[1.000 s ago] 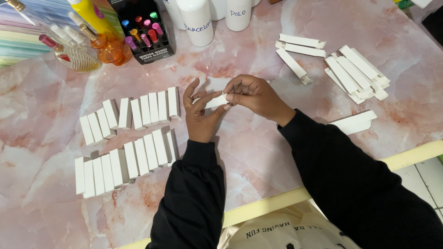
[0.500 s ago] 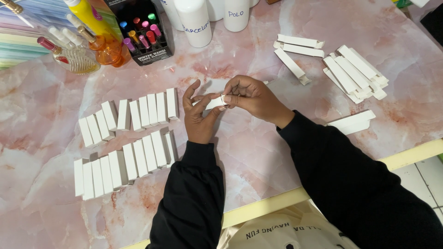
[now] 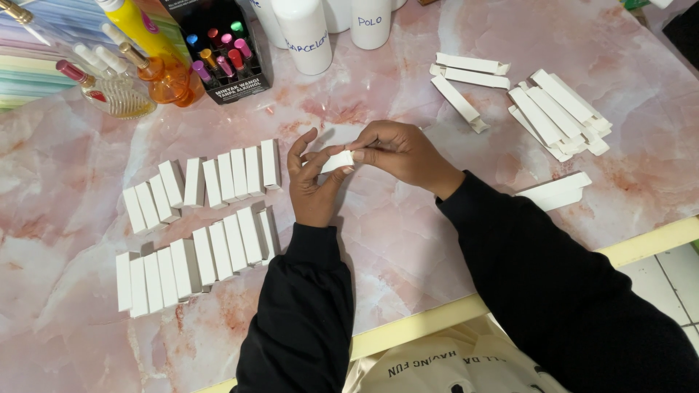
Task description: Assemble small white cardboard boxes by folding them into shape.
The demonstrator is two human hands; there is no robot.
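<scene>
I see left hand [image 3: 314,182] and right hand [image 3: 397,151] both pinching 1 small white box [image 3: 337,161], fingers half-curled. Risk: flap probably crumples under squeeze; elbow sweeps folded box rows [image 3: 204,218].

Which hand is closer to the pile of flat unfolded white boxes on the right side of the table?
The right hand. It lies between the left hand and the pile of flat boxes, with bare table before the pile. The left hand is farther, beside the rows of folded boxes.
</scene>
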